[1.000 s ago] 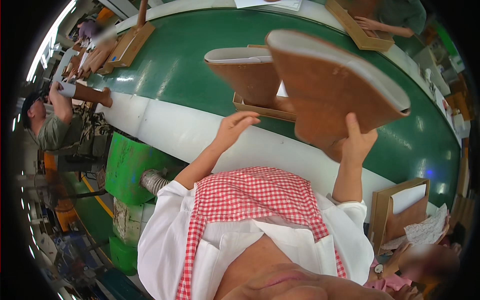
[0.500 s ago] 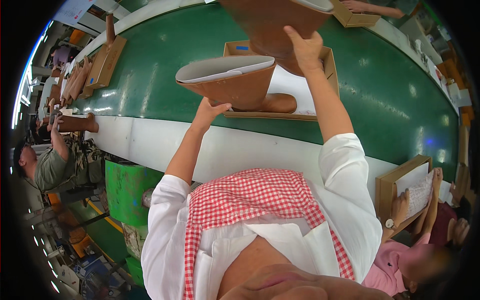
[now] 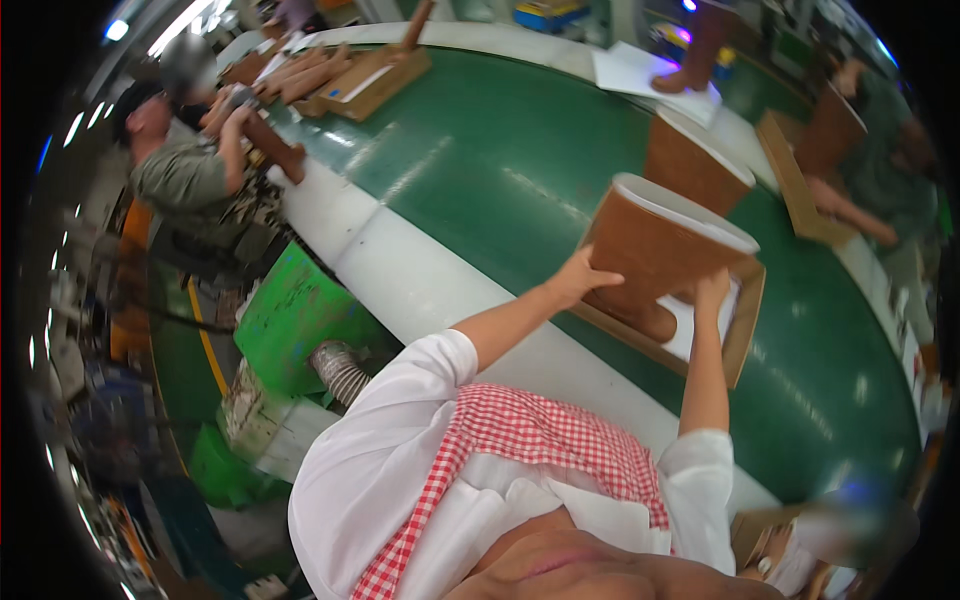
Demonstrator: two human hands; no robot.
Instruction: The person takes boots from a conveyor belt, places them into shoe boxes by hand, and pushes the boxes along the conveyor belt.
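Observation:
Two tall brown boots with pale linings stand in an open cardboard box with white paper in it. The nearer boot leans, its toe toward me and its wide shaft opening up. My left hand is closed on the left edge of its shaft, thumb across the front. At the shaft's right edge, my right hand grips, its fingertips partly hidden; which boot they press on behind is hard to see. Behind rises the farther boot, its lower part covered by the nearer one.
The box sits on a green conveyor belt with a white edge. Left, a co-worker handles a boot near another box. Across the belt, a person has a boot and box. A green machine stands lower left.
My view has turned, so the box appears farther right. The farther boot has come down behind the nearer one. My right hand has moved from it down to the nearer boot's right edge.

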